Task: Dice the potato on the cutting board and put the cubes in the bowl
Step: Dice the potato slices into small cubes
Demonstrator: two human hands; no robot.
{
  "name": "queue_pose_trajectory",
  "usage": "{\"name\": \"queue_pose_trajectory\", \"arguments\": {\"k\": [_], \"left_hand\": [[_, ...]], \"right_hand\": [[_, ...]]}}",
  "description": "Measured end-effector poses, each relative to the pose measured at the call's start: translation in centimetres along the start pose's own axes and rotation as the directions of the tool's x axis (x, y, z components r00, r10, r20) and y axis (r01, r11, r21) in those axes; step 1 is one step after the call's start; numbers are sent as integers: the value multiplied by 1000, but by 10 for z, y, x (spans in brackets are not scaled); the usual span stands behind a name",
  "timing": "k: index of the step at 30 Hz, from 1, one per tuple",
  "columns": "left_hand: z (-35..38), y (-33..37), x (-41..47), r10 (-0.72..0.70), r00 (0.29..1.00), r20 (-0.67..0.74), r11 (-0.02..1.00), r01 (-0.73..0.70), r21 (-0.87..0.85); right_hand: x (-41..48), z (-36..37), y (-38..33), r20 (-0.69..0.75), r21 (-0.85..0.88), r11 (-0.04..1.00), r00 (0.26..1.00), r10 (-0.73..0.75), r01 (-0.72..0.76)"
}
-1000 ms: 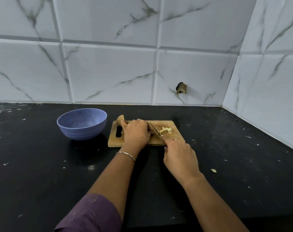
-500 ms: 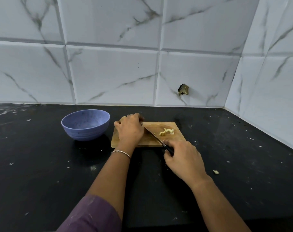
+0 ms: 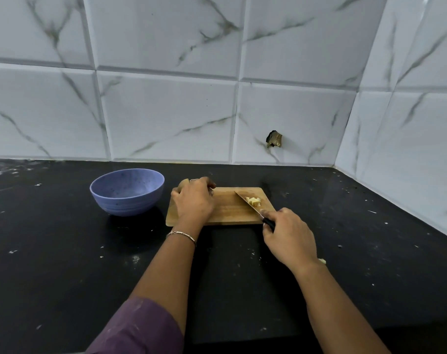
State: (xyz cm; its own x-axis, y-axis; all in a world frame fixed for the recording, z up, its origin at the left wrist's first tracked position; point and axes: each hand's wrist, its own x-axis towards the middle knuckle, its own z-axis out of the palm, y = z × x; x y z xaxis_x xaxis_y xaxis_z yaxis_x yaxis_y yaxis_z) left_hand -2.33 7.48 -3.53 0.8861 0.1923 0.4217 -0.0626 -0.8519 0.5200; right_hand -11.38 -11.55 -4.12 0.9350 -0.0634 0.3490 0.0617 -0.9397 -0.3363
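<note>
The left hand has shifted to grip the cutting board by its left end. The right hand clasps the knife, blade against the potato cubes, far right. Dicing seems done; transfer to the bowl, left, likely follows.

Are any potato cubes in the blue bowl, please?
No, the bowl is bare inside; the cubes lie on the cutting board by the knife.

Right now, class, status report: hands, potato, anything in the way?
Left hand grips cutting board end. Right hand grips knife, blade beside potato cubes. Bowl empty. Stray piece on counter.
</note>
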Motion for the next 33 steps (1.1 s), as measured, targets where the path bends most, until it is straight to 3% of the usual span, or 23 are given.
{"name": "queue_pose_trajectory", "arguments": {"k": [11, 17, 19, 26, 30, 33], "left_hand": [[-2, -5, 3, -31, 1000, -4, 998, 31, -54], [-14, -14, 13, -145, 987, 61, 915, 158, -372], [-18, -17, 14, -163, 984, 72, 898, 178, -403], [-27, -23, 17, -150, 967, 208, 952, 198, -233], [-35, -23, 13, -68, 933, 353, 997, 80, -18], [-38, -19, 7, -59, 924, 377, 998, 43, 51]], "right_hand": [[11, 5, 2, -15, -8, 999, 999, 52, -52], [9, 4, -3, -52, 2, 1000, 998, 23, -23], [8, 3, -6, -71, 26, 1000, 997, 2, 0], [10, 3, -27, -104, 112, 987, 989, -102, 113], [21, 3, -40, -112, 139, 979, 985, -134, 149], [28, 6, -43, -105, 135, 982, 988, -116, 130]]}}
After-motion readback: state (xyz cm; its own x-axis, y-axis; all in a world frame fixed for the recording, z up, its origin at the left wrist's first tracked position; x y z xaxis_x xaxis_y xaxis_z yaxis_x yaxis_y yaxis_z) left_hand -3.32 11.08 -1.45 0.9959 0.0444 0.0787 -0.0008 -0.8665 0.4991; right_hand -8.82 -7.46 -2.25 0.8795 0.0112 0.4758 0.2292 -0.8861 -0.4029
